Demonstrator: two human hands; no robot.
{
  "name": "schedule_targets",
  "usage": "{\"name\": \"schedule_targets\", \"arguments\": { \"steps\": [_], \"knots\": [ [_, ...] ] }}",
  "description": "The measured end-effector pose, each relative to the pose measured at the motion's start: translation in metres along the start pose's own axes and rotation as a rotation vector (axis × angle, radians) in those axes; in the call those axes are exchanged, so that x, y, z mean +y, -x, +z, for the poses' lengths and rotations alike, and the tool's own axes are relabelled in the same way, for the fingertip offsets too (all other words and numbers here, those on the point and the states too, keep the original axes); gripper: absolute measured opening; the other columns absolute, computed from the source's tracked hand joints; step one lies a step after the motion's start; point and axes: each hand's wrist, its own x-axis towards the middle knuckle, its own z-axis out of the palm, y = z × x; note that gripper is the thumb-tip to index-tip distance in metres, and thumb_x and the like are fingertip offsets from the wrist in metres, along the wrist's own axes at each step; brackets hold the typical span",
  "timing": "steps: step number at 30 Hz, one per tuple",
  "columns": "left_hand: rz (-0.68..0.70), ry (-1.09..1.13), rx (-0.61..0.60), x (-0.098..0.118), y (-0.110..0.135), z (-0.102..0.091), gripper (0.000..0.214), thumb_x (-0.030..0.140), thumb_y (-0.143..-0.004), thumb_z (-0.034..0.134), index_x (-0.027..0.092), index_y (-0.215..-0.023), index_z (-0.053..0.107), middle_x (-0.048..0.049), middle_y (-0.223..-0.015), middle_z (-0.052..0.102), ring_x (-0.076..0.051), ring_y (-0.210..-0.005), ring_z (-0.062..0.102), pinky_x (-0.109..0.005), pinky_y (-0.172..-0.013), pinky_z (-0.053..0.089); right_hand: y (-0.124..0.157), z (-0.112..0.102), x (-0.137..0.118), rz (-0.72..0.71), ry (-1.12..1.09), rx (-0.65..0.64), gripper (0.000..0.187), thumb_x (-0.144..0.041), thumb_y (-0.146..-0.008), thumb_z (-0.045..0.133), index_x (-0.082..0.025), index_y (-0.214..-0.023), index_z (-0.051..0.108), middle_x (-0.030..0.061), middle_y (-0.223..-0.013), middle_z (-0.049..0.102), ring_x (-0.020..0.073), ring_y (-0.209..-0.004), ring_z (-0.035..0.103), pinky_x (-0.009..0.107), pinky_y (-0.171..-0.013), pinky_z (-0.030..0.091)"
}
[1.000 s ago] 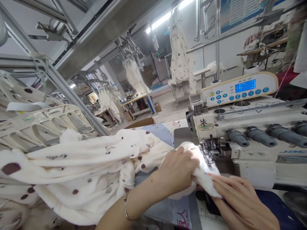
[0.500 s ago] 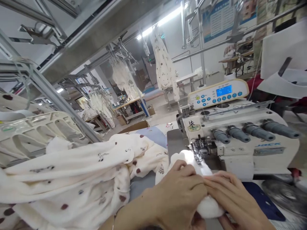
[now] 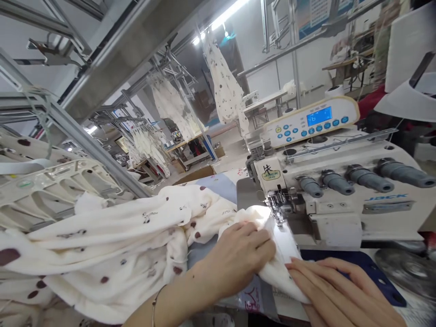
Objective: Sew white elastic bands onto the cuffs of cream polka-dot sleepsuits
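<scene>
Cream fleece fabric (image 3: 281,274) lies at the presser foot (image 3: 279,219) of a white overlock sewing machine (image 3: 340,200). My left hand (image 3: 243,250) is closed on the fabric just left of the foot, fingers bent into it. Lower right, my right hand (image 3: 340,288) grips the fabric's near edge, its fingers close together; its thumb is mostly hidden. Between my hands the cloth is stretched out. The rest of the spotted, printed garment (image 3: 129,245) spreads in folds to the left.
A control panel (image 3: 313,121) with a lit blue screen tops the machine. Grey thread tension knobs (image 3: 368,178) stick out from its front. Metal rails (image 3: 98,68) cross above, and spotted garments (image 3: 225,86) hang behind. A white plastic rack (image 3: 57,186) stands left.
My hands have moved apart, the left one leftward and the right one right and down. The fabric between them now lies longer and flatter. The view has shifted slightly.
</scene>
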Motion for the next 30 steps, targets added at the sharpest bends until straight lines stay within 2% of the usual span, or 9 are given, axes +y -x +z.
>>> {"name": "schedule_targets", "arguments": {
  "steps": [4, 8, 13, 16, 18, 21, 23, 27, 30],
  "knots": [
    [-0.032, 0.001, 0.005, 0.005, 0.001, 0.001, 0.015, 0.011, -0.09, 0.046, 0.012, -0.103, 0.053, -0.0066, -0.107, 0.058, -0.019, -0.092, 0.05, -0.033, -0.085, 0.045, 0.005, 0.006, -0.001, 0.066, -0.062, 0.053, 0.031, -0.005, -0.09, 0.039, -0.02, -0.102, 0.064, 0.0018, -0.099, 0.069, 0.0149, -0.091, 0.063, 0.037, -0.1, 0.037],
    [-0.045, -0.036, 0.006, 0.005, -0.001, 0.002, 0.018, 0.01, -0.092, 0.043, 0.011, -0.107, 0.052, -0.0077, -0.112, 0.057, -0.019, -0.095, 0.05, -0.033, -0.089, 0.045, 0.003, 0.006, 0.009, 0.023, -0.043, 0.014, 0.032, -0.005, -0.089, 0.04, -0.019, -0.105, 0.063, 0.0033, -0.1, 0.068, 0.0164, -0.093, 0.063, 0.038, -0.096, 0.039],
    [-0.052, -0.104, 0.021, -0.015, -0.013, 0.014, 0.017, 0.012, -0.091, 0.047, 0.013, -0.107, 0.052, -0.0064, -0.114, 0.056, -0.018, -0.094, 0.051, -0.031, -0.084, 0.045, -0.016, 0.007, 0.031, -0.13, 0.039, -0.087, 0.024, -0.008, -0.088, 0.047, -0.015, -0.105, 0.063, 0.0044, -0.103, 0.067, 0.0158, -0.09, 0.062, 0.034, -0.088, 0.043],
    [-0.086, -0.14, 0.036, -0.03, -0.017, 0.017, 0.013, 0.011, -0.09, 0.049, 0.015, -0.101, 0.052, -0.0046, -0.105, 0.057, -0.018, -0.092, 0.051, -0.031, -0.083, 0.044, -0.024, 0.013, 0.035, -0.104, 0.024, -0.074, 0.023, -0.008, -0.087, 0.052, -0.014, -0.107, 0.062, 0.0057, -0.104, 0.066, 0.017, -0.092, 0.061, 0.037, -0.089, 0.042],
    [-0.095, -0.145, 0.047, -0.033, -0.016, 0.009, 0.011, 0.013, -0.086, 0.052, 0.014, -0.096, 0.052, -0.0047, -0.098, 0.057, -0.018, -0.089, 0.051, -0.032, -0.082, 0.042, -0.024, 0.015, 0.034, -0.068, -0.014, -0.062, 0.027, -0.007, -0.087, 0.052, -0.013, -0.111, 0.06, 0.007, -0.106, 0.065, 0.0182, -0.094, 0.06, 0.039, -0.089, 0.042],
    [-0.018, -0.001, 0.074, -0.021, -0.007, -0.009, 0.026, 0.038, -0.077, 0.06, 0.014, -0.084, 0.053, -0.004, -0.086, 0.056, -0.018, -0.081, 0.049, -0.032, -0.077, 0.041, -0.018, 0.009, 0.033, -0.029, -0.114, -0.13, 0.038, -0.01, -0.086, 0.048, -0.014, -0.124, 0.054, 0.0091, -0.117, 0.061, 0.0221, -0.107, 0.056, 0.041, -0.094, 0.041],
    [0.079, 0.088, 0.153, -0.005, -0.001, -0.014, 0.035, 0.05, -0.075, 0.057, 0.015, -0.075, 0.051, -0.0023, -0.076, 0.054, -0.016, -0.073, 0.046, -0.033, -0.072, 0.04, -0.016, 0.001, 0.033, -0.026, -0.151, -0.206, 0.042, -0.014, -0.087, 0.046, -0.014, -0.13, 0.05, 0.0099, -0.125, 0.055, 0.0249, -0.117, 0.052, 0.044, -0.101, 0.038],
    [0.172, 0.07, 0.423, 0.023, 0.007, 0.008, 0.017, 0.018, -0.083, 0.047, 0.017, -0.066, 0.046, 0.0005, -0.066, 0.052, -0.012, -0.067, 0.043, -0.033, -0.066, 0.034, -0.017, -0.012, 0.029, -0.19, -0.147, -0.238, 0.033, -0.011, -0.084, 0.053, -0.015, -0.116, 0.058, 0.0077, -0.117, 0.061, 0.0217, -0.11, 0.056, 0.04, -0.102, 0.039],
    [0.072, 0.185, 0.469, 0.025, 0.01, 0.029, 0.003, 0.013, -0.075, 0.049, 0.016, -0.074, 0.049, -0.0011, -0.074, 0.057, -0.014, -0.073, 0.046, -0.033, -0.073, 0.036, -0.016, -0.012, 0.021, -0.254, -0.052, -0.158, 0.027, -0.007, -0.084, 0.048, -0.016, -0.105, 0.063, 0.0036, -0.106, 0.066, 0.0147, -0.097, 0.061, 0.03, -0.093, 0.044]
  ]
}}
